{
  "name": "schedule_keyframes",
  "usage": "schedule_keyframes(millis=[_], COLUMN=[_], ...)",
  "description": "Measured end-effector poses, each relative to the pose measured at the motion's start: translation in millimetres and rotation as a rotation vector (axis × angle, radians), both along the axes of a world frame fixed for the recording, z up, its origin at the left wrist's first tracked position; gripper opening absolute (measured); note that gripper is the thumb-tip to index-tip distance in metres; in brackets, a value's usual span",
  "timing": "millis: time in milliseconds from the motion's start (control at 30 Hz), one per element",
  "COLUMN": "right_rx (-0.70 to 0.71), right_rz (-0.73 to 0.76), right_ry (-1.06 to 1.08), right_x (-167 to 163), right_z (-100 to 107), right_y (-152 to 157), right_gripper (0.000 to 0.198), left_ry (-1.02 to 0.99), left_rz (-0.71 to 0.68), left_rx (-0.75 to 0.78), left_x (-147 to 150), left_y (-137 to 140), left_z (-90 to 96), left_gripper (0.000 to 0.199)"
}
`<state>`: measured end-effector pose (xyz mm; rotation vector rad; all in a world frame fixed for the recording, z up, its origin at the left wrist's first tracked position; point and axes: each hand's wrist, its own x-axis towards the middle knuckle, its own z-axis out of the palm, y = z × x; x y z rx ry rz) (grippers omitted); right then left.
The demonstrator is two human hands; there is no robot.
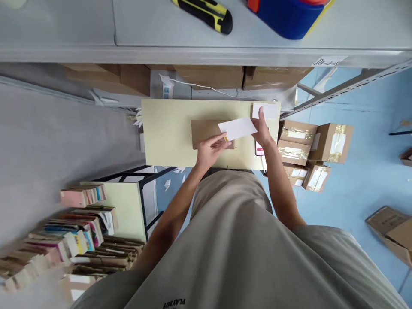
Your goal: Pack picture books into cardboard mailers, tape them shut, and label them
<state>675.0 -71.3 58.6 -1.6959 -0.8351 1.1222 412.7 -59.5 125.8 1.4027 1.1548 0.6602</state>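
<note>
A white paper label [237, 128] is held between my two hands above a flat brown cardboard box [201, 134]. My right hand [261, 131] is closed on the label's right end, thumb pointing up. At the label's lower left edge, the fingers of my left hand [210, 149] pinch it beside a small yellow mark. The box lies on a pale yellow table [167, 131]. Behind my right hand, more white labels [268, 110] lie at the table's far right corner. A phone [259, 149] lies partly hidden under my right wrist.
Above the table, a grey shelf [144, 25] carries a yellow-black utility knife [207, 13] and a blue object [289, 17]. Taped cardboard boxes [296, 150] are stacked at the right. Books [77, 231] stand in rows at lower left. A white cord [206, 87] runs behind the table.
</note>
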Motion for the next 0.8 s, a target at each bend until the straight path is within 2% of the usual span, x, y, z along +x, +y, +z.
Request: schedule_keyframes(millis=[67,133,233,400,533,800], right_rx=[-0.042,-0.055,-0.026,0.044,0.071,0.058], right_rz=[0.052,-0.029,-0.135,-0.115,-0.075,-0.054], right_ry=[0.214,0.258,0.197,0.065,0.014,0.007], right_x=[-20.6,-37.4,-51.6,-53.0,-52.7,-64.0], right_z=[24.2,45.5,72.7,107.2,119.4,119.1], right_y=[-34.0,-59.6,-80.0,-87.6,-86.8,-90.5], right_gripper=[0.08,0.077,0.07,0.069,0.07,0.066], left_ry=[-0.034,-0.068,-0.108,-0.137,-0.174,-0.16], left_rz=[-0.014,-0.008,-0.022,-0.133,-0.159,-0.157], left_rx=[-0.012,-0.039,-0.124,-0.223,-0.201,-0.179], left_x=[-12.4,-22.5,-34.6,-44.3,-42.3,-46.1], left_y=[-12.8,-22.6,-31.2,-31.3,-28.7,-33.7], left_z=[4.2,13.0,32.0,60.7,73.7,81.3], left_gripper=[0.047,0.051,0.06,0.034,0.028,0.038])
